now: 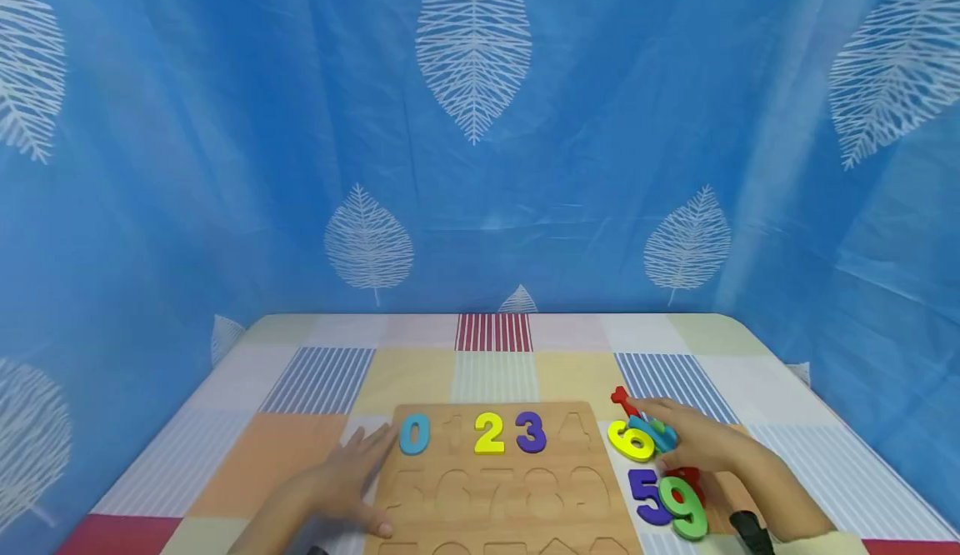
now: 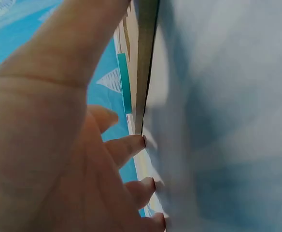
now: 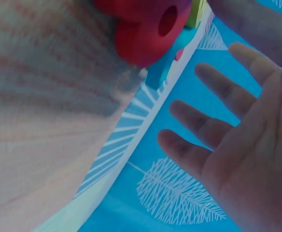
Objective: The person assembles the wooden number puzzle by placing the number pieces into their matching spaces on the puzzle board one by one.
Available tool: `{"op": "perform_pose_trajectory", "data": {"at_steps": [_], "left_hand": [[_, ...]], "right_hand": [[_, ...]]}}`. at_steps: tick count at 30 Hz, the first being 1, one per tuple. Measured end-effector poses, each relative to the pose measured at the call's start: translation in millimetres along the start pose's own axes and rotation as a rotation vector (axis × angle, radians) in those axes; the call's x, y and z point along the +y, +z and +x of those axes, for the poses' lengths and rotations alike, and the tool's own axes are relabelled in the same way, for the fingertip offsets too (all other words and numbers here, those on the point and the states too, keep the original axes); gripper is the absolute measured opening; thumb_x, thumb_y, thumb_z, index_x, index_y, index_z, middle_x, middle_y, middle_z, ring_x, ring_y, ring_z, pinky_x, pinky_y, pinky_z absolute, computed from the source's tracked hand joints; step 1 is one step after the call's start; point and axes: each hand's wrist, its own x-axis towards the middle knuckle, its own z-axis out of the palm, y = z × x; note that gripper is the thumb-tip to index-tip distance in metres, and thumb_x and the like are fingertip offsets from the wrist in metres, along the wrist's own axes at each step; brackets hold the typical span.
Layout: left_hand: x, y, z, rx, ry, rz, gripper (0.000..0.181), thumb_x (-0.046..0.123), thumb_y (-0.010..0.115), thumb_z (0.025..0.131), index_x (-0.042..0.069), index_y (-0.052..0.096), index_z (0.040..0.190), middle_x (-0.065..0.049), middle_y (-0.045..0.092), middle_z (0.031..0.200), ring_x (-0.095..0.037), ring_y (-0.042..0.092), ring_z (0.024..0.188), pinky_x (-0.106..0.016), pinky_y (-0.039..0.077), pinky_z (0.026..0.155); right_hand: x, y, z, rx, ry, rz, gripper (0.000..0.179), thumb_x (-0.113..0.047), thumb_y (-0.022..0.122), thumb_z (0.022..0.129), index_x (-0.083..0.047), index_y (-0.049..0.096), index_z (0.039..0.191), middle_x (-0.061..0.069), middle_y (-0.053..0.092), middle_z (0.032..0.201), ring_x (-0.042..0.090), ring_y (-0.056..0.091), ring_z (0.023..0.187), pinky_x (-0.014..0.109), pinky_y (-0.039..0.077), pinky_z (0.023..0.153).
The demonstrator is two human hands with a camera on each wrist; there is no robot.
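Observation:
A wooden number board (image 1: 465, 467) lies on the table, with a light blue 0 (image 1: 403, 434), a yellow 2 (image 1: 489, 447) and a purple 3 (image 1: 538, 436) in its top row. My left hand (image 1: 337, 484) rests along the board's left edge, fingers spread. Over the loose numbers at the right is my right hand (image 1: 701, 438), its fingers extended and apart in the right wrist view. Beneath and beside its fingertips are a blue piece (image 1: 665, 440), partly hidden, a yellow 6 (image 1: 618, 438) and a red piece (image 1: 620, 397).
Closer to me lie a purple 5 (image 1: 642, 480) and a green 9 (image 1: 697, 523), which overlaps another red piece (image 1: 692, 477). The board's other recesses show bare wood. A patchwork cloth (image 1: 420, 372) covers the table, and a blue leaf-print curtain (image 1: 555, 230) hangs around it.

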Motion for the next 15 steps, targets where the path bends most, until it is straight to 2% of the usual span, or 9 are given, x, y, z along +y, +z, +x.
{"op": "perform_pose_trajectory", "data": {"at_steps": [6,8,15], "left_hand": [[-5.5,1.8,0.7,-0.005,0.008,-0.005,0.114,0.053,0.075,0.061,-0.005,0.019,0.142,-0.030,0.019,0.146,-0.060,0.009,0.128,-0.075,0.008,0.096],[-7.3,3.6,2.6,-0.011,0.016,-0.009,0.113,0.053,0.075,0.062,-0.005,0.020,0.142,-0.030,0.018,0.146,-0.060,0.009,0.128,-0.075,0.008,0.096],[-11.2,5.7,5.8,0.005,0.063,-0.032,0.110,0.051,0.075,0.063,-0.006,0.023,0.140,-0.034,0.018,0.144,-0.062,0.008,0.126,-0.077,0.004,0.093]], "right_hand": [[8.0,-2.3,-5.1,-0.021,-0.029,0.007,0.077,-0.015,0.075,0.072,-0.008,0.037,0.138,0.027,0.036,0.137,0.047,0.040,0.117,0.060,0.041,0.088],[11.9,-2.1,-9.8,-0.022,-0.024,0.005,0.075,-0.014,0.074,0.073,-0.008,0.038,0.138,0.025,0.038,0.138,0.051,0.032,0.124,0.066,0.034,0.092],[22.9,1.7,-23.3,-0.008,-0.083,0.027,0.067,-0.008,0.069,0.077,-0.004,0.039,0.137,0.025,0.041,0.135,0.050,0.035,0.121,0.062,0.039,0.089]]}}
